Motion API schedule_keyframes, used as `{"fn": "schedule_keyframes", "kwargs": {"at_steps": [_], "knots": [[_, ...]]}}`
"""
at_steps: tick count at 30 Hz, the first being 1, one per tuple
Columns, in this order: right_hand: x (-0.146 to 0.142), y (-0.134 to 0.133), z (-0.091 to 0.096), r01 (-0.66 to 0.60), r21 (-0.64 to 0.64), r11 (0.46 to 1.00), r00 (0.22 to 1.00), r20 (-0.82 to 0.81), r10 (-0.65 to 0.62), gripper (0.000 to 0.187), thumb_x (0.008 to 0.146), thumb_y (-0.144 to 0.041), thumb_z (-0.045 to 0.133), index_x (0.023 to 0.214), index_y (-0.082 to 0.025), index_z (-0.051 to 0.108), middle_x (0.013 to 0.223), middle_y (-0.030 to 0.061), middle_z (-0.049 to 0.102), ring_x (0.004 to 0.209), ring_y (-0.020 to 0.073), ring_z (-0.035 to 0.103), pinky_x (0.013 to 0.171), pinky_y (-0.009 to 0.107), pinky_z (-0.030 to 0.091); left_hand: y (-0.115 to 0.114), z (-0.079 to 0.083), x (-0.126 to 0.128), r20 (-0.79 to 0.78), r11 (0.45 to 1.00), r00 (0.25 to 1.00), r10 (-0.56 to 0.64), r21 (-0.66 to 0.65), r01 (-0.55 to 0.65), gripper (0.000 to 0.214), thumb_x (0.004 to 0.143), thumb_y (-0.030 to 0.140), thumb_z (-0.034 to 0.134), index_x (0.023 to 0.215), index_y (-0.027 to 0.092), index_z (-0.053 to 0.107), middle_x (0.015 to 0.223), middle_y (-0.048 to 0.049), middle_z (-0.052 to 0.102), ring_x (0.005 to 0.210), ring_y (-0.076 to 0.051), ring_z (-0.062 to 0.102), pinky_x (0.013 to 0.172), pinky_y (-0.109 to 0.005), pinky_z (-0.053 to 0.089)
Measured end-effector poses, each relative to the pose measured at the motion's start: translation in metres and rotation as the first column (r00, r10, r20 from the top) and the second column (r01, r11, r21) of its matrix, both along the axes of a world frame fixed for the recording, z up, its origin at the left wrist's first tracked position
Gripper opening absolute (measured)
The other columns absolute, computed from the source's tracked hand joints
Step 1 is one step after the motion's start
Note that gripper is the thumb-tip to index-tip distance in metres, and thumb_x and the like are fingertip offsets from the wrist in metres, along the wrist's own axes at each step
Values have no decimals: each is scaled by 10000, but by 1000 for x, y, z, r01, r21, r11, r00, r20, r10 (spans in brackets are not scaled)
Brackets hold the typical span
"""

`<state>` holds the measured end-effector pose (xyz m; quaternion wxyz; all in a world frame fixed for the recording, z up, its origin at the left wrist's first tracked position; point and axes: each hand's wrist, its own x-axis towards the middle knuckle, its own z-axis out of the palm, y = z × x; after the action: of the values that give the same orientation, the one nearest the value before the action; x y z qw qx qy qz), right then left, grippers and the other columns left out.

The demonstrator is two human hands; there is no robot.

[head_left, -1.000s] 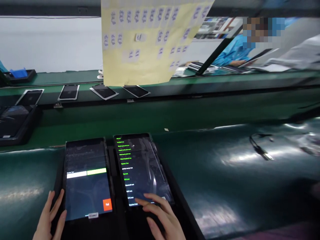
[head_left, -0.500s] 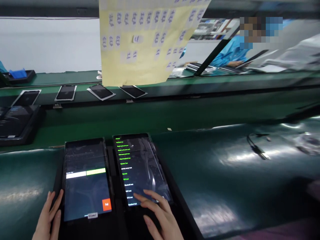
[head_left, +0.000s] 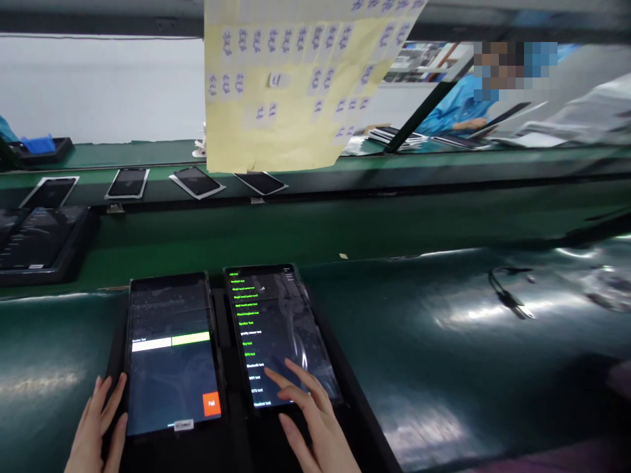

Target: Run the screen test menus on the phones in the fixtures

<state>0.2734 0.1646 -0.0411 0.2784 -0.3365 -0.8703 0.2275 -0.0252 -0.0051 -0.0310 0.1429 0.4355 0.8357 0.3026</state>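
Two tablets lie side by side in a black tray (head_left: 241, 447) in front of me. The left tablet (head_left: 170, 381) shows a Speaker Test window with a white and a green bar and a red Fail button. On the right tablet (head_left: 276, 335) is a list of tests, most upper lines green and several white. My left hand (head_left: 101, 424) rests along the left edge of the tray beside the left tablet, its fingers extended and holding nothing. Over the lower part of the right tablet, my right hand (head_left: 313, 414) is spread, index fingertip at the list near the Bluetooth line; whether it touches the glass I cannot tell.
Several dark tablets on white sheets, one being a tablet (head_left: 127, 183), lie along the green shelf. Another black tray (head_left: 73, 243) with tablets stands at left. A yellow sheet (head_left: 276, 144) hangs overhead. A short cable (head_left: 510, 299) lies at right. Across the bench, a person in blue (head_left: 448, 108) handles a tablet.
My right hand's fingers have moved slightly up the list on the right tablet. Small text now shows at that screen's top right corner. My left hand stays in place.
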Motion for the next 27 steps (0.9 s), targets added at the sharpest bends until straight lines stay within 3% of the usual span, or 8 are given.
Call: {"fn": "schedule_keyframes", "kwargs": {"at_steps": [7, 11, 20, 27], "knots": [[2, 0, -2, -11, 14, 1000, 1000, -26, 12, 133, 979, -242, 386, 1077, -226, 476, 1323, 51, 531, 1349, 252, 313, 950, 436, 493, -1, -2, 0, -57, 1000, 998, -17, 13, 18, 579, 939, 475, 356, 1474, 406, 148, 1367, 4, 518, 1378, -280, 290, 1047, -625, 352], [3, 0, -3, -19, 31, 999, 999, -39, 20, 122, 979, -239, 388, 1062, -225, 477, 1310, 46, 544, 1352, 249, 311, 952, 432, 490, -1, -1, 2, -76, 999, 997, -30, 32, 33, 567, 957, 428, 348, 1484, 363, 151, 1356, -22, 530, 1369, -269, 312, 1082, -589, 332], [2, 0, -2, -14, 53, 998, 998, -54, 17, 127, 984, -260, 388, 1058, -225, 486, 1277, 58, 571, 1332, 258, 347, 922, 433, 514, -1, -4, -1, -196, 996, 977, -84, 12, 88, 597, 950, 436, 381, 1484, 359, 126, 1330, -39, 552, 1376, -284, 286, 1059, -645, 318], [5, -2, -6, -3, 82, 997, 1000, -30, 5, 159, 994, -307, 387, 1059, -232, 511, 1270, 56, 574, 1301, 253, 405, 886, 410, 555, -6, 5, 8, -84, 999, 996, -32, 25, 34, 499, 988, 342, 323, 1464, 406, 188, 1407, 12, 474, 1396, -229, 267, 1116, -572, 286]]}}
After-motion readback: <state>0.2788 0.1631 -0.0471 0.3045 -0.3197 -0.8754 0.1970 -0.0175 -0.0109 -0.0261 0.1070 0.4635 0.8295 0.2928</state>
